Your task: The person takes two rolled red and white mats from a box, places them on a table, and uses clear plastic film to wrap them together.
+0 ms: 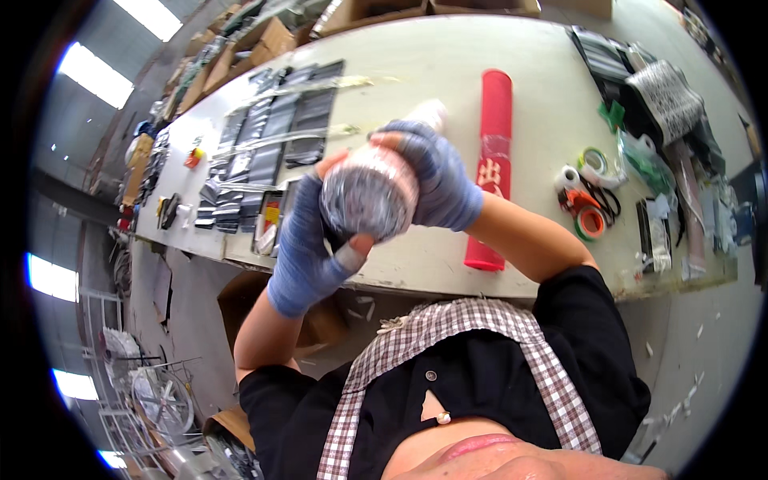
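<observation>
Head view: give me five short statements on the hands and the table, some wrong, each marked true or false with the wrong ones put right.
1. The left hand and the right hand both hold a plastic-wrapped roll. True.
2. Both hands are bare. False: they wear blue gloves.
3. The red roll stands upright. False: it lies flat on the table.
4. Dark strips lie on the table's left part. True.
5. The tape rolls lie left of the red roll. False: they lie right of it.
</observation>
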`<control>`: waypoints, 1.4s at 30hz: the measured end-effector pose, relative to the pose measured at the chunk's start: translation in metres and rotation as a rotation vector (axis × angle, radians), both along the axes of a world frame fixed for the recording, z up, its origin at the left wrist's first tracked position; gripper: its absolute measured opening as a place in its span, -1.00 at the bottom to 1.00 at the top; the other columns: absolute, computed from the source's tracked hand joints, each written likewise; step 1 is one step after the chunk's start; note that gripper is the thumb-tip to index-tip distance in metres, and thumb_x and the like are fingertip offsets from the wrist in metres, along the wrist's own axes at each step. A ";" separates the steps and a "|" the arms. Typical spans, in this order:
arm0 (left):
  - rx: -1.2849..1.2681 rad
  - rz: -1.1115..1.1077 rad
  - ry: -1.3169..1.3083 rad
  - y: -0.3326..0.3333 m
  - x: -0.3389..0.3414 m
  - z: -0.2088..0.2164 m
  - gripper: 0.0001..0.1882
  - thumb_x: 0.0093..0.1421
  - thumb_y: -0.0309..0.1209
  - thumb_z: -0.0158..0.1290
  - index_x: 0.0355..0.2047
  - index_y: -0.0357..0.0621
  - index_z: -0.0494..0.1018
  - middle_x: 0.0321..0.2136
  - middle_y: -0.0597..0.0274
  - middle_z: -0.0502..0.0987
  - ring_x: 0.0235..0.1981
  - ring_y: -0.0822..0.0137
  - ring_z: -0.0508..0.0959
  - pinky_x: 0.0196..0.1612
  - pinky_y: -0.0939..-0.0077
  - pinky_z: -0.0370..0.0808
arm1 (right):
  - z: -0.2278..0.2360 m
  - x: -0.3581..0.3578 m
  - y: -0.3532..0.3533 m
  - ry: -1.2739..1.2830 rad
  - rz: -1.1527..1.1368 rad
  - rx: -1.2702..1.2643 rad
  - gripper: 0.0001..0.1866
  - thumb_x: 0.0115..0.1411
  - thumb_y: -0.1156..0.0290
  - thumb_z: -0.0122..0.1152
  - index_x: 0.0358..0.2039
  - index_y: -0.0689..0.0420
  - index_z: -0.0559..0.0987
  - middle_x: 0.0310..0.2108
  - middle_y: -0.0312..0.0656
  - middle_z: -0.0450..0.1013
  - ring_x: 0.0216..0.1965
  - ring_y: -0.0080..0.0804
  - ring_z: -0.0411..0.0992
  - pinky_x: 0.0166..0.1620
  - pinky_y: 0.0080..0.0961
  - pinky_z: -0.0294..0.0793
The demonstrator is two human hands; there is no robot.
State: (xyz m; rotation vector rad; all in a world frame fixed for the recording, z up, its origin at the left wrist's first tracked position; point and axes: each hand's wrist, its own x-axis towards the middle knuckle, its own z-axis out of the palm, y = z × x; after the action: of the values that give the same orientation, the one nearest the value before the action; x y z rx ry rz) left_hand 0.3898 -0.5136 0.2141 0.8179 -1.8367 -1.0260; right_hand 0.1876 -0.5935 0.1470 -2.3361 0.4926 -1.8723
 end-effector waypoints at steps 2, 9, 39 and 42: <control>-0.322 0.029 0.076 -0.007 -0.004 0.025 -0.03 0.04 -0.09 0.36 0.31 -0.27 0.11 0.08 0.08 0.38 0.06 0.26 0.44 0.11 0.39 0.41 | 0.038 0.004 0.010 -0.134 0.045 0.052 -0.01 -0.33 0.10 0.65 0.13 0.10 0.34 -0.06 -0.04 0.46 -0.06 -0.03 0.49 -0.02 -0.20 0.50; -0.881 -0.146 0.150 -0.018 -0.005 0.085 -0.15 -0.10 0.04 0.42 0.08 -0.18 0.38 0.01 -0.02 0.36 0.01 0.12 0.45 0.10 0.30 0.39 | 0.105 0.020 0.070 -0.167 0.245 0.088 0.17 -0.25 0.20 0.67 0.31 0.13 0.11 0.04 -0.01 0.36 0.03 -0.11 0.42 0.06 -0.22 0.44; -0.570 -0.388 0.370 -0.024 -0.004 0.131 -0.34 0.22 0.17 0.05 -0.21 -0.33 0.40 -0.06 -0.01 0.37 -0.08 0.28 0.44 0.01 0.36 0.39 | 0.217 0.004 0.078 0.228 -0.048 -0.446 -0.64 0.15 0.02 0.16 -0.40 0.09 0.55 -0.29 -0.09 0.32 -0.26 -0.15 0.31 -0.18 -0.22 0.38; -0.456 -0.418 0.290 -0.018 0.006 0.139 -0.40 0.21 -0.01 0.12 -0.11 -0.40 0.39 -0.01 -0.03 0.36 -0.04 0.26 0.44 0.06 0.36 0.37 | 0.216 0.003 0.076 0.208 -0.030 -0.440 -0.72 0.17 0.15 0.20 -0.36 0.13 0.57 -0.34 -0.10 0.36 -0.29 -0.14 0.36 -0.19 -0.24 0.42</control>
State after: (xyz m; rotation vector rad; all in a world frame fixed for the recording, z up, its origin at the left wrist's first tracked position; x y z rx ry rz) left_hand 0.3959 -0.5319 0.3527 0.0088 -1.9160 -0.8649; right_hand 0.1901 -0.5177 0.3628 -2.8334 0.1390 -1.9193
